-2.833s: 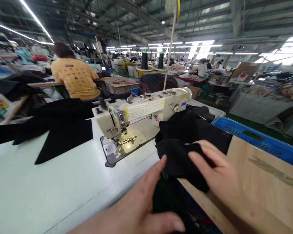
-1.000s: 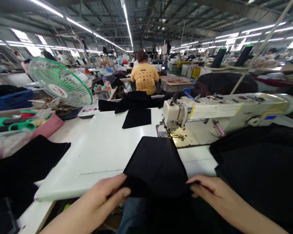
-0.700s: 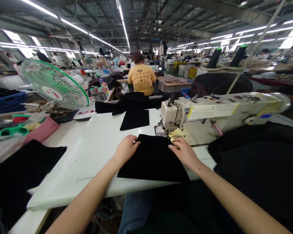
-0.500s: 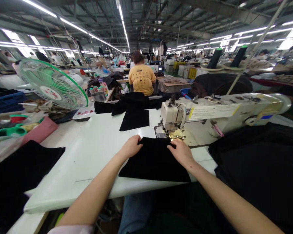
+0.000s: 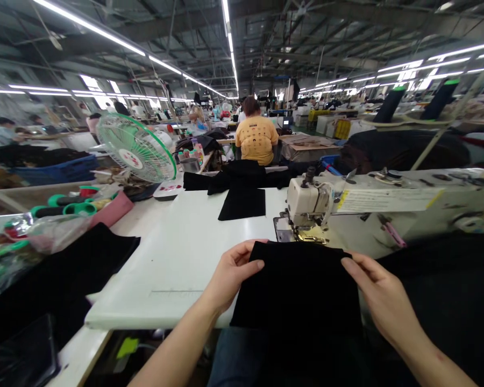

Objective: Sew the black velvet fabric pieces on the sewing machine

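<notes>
A black fabric piece (image 5: pixel 298 285) is stretched between my two hands, just in front of the sewing machine (image 5: pixel 308 201). My left hand (image 5: pixel 236 271) pinches its upper left corner, thumb on top. At the upper right corner my right hand (image 5: pixel 377 282) grips it the same way. The cloth's top edge lies close to the machine's presser foot (image 5: pixel 310 236), and its lower part hangs past the table's front edge over my lap. Another black fabric piece (image 5: pixel 242 204) lies flat on the white table (image 5: pixel 177 258), left of the machine head.
A green-rimmed fan (image 5: pixel 135 150) stands at the back left. Thread spools (image 5: pixel 78 208) and more black cloth (image 5: pixel 64 274) lie to the left. Dark fabric (image 5: pixel 447 285) covers the right side. A person in a yellow shirt (image 5: pixel 257 137) sits ahead, facing away.
Both hands have drawn the black fabric piece up and back towards me, off the tabletop, and now hold it wider apart. The camera view has turned left.
</notes>
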Tool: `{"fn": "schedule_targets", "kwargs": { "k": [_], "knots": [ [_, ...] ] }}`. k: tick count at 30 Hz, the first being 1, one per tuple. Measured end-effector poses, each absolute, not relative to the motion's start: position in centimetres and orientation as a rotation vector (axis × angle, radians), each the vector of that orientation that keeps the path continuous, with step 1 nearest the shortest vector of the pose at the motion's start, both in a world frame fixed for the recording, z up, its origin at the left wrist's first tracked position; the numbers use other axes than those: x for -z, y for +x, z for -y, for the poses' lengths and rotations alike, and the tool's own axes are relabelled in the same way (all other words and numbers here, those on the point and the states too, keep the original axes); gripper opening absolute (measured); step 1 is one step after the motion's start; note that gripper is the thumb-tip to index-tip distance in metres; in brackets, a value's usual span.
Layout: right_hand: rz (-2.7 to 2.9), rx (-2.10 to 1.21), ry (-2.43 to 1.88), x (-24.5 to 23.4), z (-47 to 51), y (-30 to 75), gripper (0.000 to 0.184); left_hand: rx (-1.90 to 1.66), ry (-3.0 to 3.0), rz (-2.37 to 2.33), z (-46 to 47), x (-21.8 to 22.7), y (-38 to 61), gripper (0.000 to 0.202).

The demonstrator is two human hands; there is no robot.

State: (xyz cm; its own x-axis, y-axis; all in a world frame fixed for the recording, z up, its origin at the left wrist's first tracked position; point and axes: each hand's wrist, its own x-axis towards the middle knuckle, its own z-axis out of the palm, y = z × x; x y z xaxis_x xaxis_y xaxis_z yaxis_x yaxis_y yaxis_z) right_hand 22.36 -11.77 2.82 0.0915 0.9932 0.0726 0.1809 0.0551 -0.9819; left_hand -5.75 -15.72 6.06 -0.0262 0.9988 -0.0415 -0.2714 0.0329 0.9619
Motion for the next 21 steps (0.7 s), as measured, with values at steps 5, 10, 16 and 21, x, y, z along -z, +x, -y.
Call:
{"fn": "schedule_targets", "kwargs": {
  "k": [5, 10, 16, 21],
  "knots": [
    [1.29, -0.903, -1.352, -3.0, 11.8, 23.0, 0.043, -1.34, 0.81, -1.003, 16.2, -7.0, -5.1, 0.021],
    [1.229, -0.92, -1.343, -2.1, 11.5, 23.4, 0.043, -1.459, 0.869, -1.056, 16.4, -7.0, -5.0, 0.018],
    [1.134, -0.963, -1.274, -1.7, 11.3, 22.9, 0.038, -1.616, 0.997, -1.183, 16.6, -7.0, -4.6, 0.019],
    [0.922, -1.162, -1.225, -2.4, 11.4, 22.2, 0.042, -1.674, 0.849, -1.233, 16.2, -7.0, -4.4, 0.019]
  ]
}}
